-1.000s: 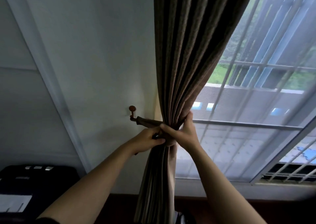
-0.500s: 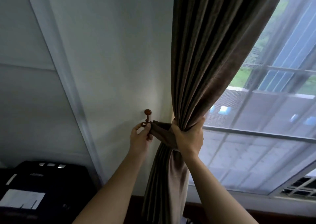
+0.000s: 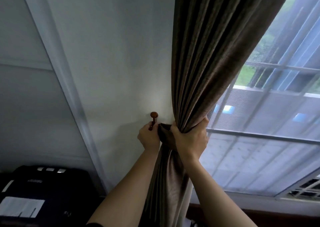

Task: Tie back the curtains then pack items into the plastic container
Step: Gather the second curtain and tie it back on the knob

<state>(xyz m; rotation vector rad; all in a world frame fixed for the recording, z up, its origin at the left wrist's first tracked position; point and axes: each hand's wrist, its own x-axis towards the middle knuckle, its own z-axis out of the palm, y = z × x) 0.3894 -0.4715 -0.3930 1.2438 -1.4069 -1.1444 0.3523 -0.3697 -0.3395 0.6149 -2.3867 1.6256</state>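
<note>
A brown pleated curtain [image 3: 206,67] hangs beside the window and is gathered into a bunch at mid height. My right hand [image 3: 188,138] is wrapped around that bunch and squeezes it. A brown fabric tieback [image 3: 164,134] runs from the bunch leftwards to a round-headed wooden wall hook [image 3: 154,115]. My left hand [image 3: 149,136] is closed on the tieback's end right at the hook's stem, just below the knob. The plastic container is not in view.
A white wall [image 3: 112,53] with a slanted white trim strip [image 3: 57,67] lies left of the curtain. The barred window [image 3: 270,122] fills the right side. A black device [image 3: 43,192] with a white label sits at lower left.
My left hand moved from the gathered curtain leftwards to the wall hook, carrying the tieback's end. My right hand kept its grip on the bunch. The view shifted so the hook sits nearer the centre.
</note>
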